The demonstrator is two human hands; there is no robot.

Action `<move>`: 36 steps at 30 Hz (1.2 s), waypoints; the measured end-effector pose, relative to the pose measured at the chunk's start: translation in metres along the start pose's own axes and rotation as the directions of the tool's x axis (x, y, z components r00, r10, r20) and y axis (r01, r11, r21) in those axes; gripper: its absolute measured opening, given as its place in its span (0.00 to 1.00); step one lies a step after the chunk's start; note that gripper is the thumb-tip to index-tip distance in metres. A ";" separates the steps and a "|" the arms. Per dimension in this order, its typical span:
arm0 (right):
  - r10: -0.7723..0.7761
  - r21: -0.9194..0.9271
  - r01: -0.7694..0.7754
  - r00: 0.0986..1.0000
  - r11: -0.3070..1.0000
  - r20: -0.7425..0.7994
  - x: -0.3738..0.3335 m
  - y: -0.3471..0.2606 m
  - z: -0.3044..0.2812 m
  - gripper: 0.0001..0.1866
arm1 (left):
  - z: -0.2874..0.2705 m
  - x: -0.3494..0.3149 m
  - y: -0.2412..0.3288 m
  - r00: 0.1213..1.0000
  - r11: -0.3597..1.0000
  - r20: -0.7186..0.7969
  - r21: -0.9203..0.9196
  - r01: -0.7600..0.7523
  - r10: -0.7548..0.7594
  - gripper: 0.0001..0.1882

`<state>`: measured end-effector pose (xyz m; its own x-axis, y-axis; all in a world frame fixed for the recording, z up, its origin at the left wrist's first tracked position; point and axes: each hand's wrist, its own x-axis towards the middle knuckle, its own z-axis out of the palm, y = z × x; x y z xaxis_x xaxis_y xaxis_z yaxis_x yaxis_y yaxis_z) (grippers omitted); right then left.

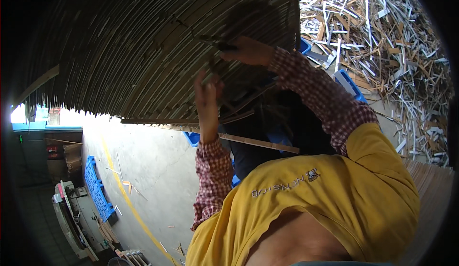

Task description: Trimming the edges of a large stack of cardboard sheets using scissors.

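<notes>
A wide stack of thin, long strips (143, 60), dark in the shade, fills the upper left in front of me. My right hand (251, 51) is closed round a slim, dark hand tool (215, 42), whose far end reaches over the strips; its exact kind is too dim to tell. Lower and to the left, my left hand (208, 101) is raised against the near part of the stack. Its fingers are apart and slightly blurred, with nothing visible in them. A pale wooden strip (260, 142) lies crosswise below the stack, in front of my body.
A large heap of white and brown offcuts (377, 50) covers the floor at the right. Blue plastic pieces (351, 85) show beside it. At the left are a blue pallet (98, 189), a grey machine (79, 218) and a yellow floor line (129, 201).
</notes>
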<state>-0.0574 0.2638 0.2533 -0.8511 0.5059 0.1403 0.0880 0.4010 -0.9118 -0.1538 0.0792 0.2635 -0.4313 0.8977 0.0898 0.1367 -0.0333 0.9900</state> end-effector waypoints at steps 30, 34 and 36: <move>0.113 0.298 -0.078 0.988 0.951 -0.101 0.033 -0.021 0.010 0.22 | 0.008 -0.080 -0.037 0.973 0.910 -0.028 -0.361 0.205 -0.230 0.26; 0.113 0.260 -0.122 0.992 0.958 0.049 0.033 -0.008 0.016 0.20 | 0.011 -0.077 -0.035 0.985 0.969 -0.128 -0.233 0.084 -0.116 0.23; -0.061 0.025 0.067 0.977 0.997 -0.204 0.021 -0.015 0.036 0.15 | 0.009 -0.072 -0.022 0.979 0.989 -0.191 -0.114 -0.095 0.072 0.20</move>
<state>-0.0952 0.2406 0.2557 -0.7313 0.6258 0.2713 0.0172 0.4146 -0.9098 -0.1181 0.0196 0.2343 -0.5829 0.7925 0.1795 0.0742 -0.1681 0.9830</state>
